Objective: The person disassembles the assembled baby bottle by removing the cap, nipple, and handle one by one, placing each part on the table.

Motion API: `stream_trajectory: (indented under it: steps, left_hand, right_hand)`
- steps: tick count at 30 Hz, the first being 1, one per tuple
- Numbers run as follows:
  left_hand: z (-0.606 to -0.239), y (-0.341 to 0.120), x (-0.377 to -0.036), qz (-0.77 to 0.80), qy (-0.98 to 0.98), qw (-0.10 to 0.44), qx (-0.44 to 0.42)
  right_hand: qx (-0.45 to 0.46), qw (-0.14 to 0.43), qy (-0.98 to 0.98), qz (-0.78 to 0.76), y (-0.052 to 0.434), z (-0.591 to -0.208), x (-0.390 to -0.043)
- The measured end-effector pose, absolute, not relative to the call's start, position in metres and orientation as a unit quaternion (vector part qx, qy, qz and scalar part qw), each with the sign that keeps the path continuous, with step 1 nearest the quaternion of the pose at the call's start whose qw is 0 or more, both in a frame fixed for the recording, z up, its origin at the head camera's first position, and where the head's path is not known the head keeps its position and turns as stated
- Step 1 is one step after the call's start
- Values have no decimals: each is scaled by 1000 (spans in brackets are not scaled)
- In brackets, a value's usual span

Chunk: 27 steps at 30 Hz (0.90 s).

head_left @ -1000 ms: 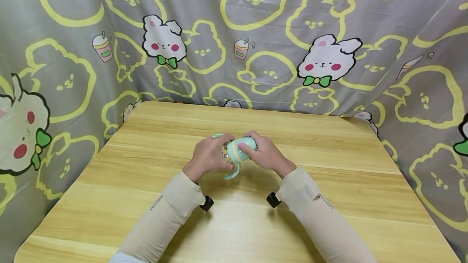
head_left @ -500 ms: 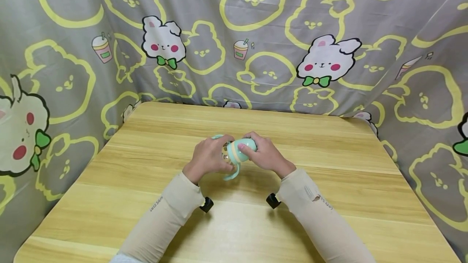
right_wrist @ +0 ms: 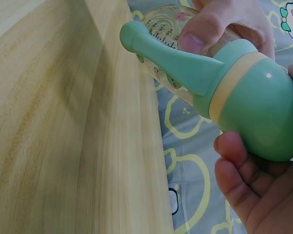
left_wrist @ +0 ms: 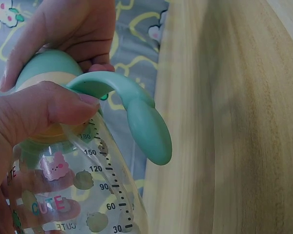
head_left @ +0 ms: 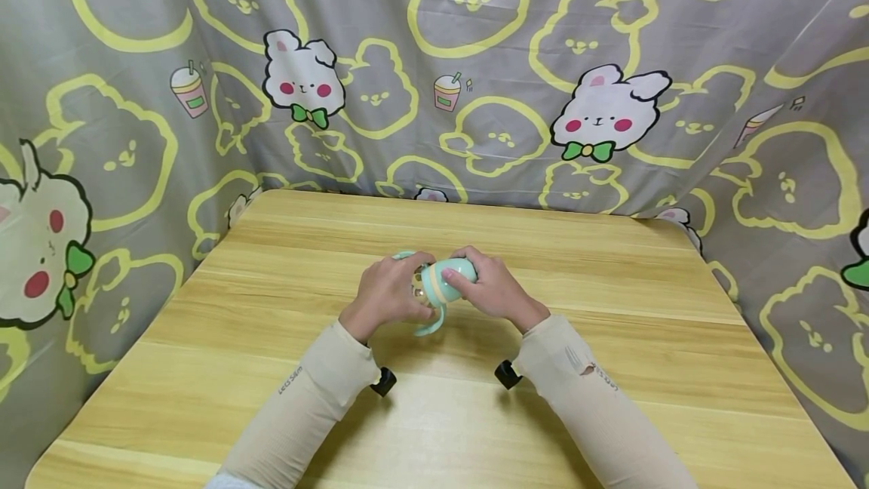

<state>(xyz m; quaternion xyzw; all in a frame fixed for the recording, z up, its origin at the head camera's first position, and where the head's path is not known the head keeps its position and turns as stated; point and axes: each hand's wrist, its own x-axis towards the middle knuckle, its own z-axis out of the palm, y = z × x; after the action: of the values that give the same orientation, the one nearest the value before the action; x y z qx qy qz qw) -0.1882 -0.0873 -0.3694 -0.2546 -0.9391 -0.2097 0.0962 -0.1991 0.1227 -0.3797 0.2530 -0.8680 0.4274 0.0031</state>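
A baby bottle [head_left: 434, 283] is held tilted above the table between my two hands. Its clear body [left_wrist: 88, 190] carries black scale marks, the word CUTE and small cartoon prints. My left hand [head_left: 391, 289] grips this body, thumb lying just below the collar. Around the mint green cap [right_wrist: 263, 107] curl the fingers and thumb of my right hand [head_left: 495, 283]. A cream ring [right_wrist: 232, 87] runs below the cap. One curved mint handle [left_wrist: 124, 100] shows fully in the left wrist view; the other is partly hidden behind my left hand in the head view.
The wood-grain table [head_left: 271, 368] spreads out on all sides below my hands. A grey curtain [head_left: 489, 44] with yellow outlines and rabbit faces stands behind it and at both sides. Black wrist cameras [head_left: 383, 381] hang beneath my sleeves.
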Motion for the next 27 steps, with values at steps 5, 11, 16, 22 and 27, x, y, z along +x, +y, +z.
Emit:
stream_trajectory:
  steps: [5,11,16,22,27]
  left_hand:
    - [-369,-87,-188,-208,-939,97,-256]
    - [-370,-86,-188,-209,-939,95,-256]
    - [-369,-86,-188,-199,-941,99,-254]
    - [-368,-87,-187,-192,-944,95,-252]
    - [-367,-87,-187,-191,-944,94,-252]
  right_hand:
    - [249,-1,-866,433,123,-379,-199]
    - [242,-13,-864,442,123,-379,-199]
    - [244,-14,-861,446,123,-378,-198]
    - [250,-10,-857,451,123,-378,-197]
    - [249,-10,-858,450,123,-378,-197]
